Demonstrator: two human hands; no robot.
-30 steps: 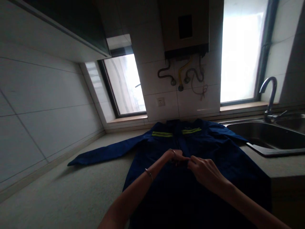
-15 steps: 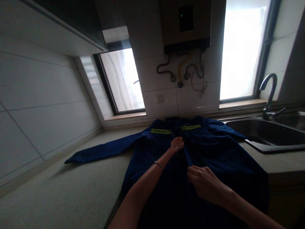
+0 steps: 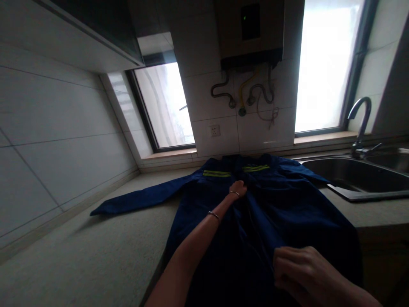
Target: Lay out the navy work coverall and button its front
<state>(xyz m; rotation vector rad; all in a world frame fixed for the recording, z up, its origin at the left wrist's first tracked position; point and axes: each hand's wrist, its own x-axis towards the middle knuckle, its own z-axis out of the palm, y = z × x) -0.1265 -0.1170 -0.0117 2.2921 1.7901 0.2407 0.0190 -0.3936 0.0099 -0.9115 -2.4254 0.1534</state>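
A dark blue work jacket [image 3: 294, 213] with yellow-green stripes across the chest lies spread on the countertop, collar towards the wall. One sleeve stretches out to the left; the other reaches the sink edge. My left hand [image 3: 238, 187], with two bracelets on the arm, is closed on the jacket's front at mid-chest. Lower down and to the right, my right hand [image 3: 297, 270] grips the front edge of the jacket, and the cloth is pulled into a fold between both hands. The lower part of the jacket is lost in shadow.
On the right are a steel sink [image 3: 348, 197] and a faucet [image 3: 361, 123]. A water heater [image 3: 251, 32] with pipes hangs on the tiled wall above a socket [image 3: 215, 130]. The pale countertop [image 3: 121, 251] runs along the left under a wall cabinet [image 3: 79, 38].
My right hand has moved down and to the right along the jacket's front, drawing the edge with it. My left hand stays at nearly the same place on the chest.
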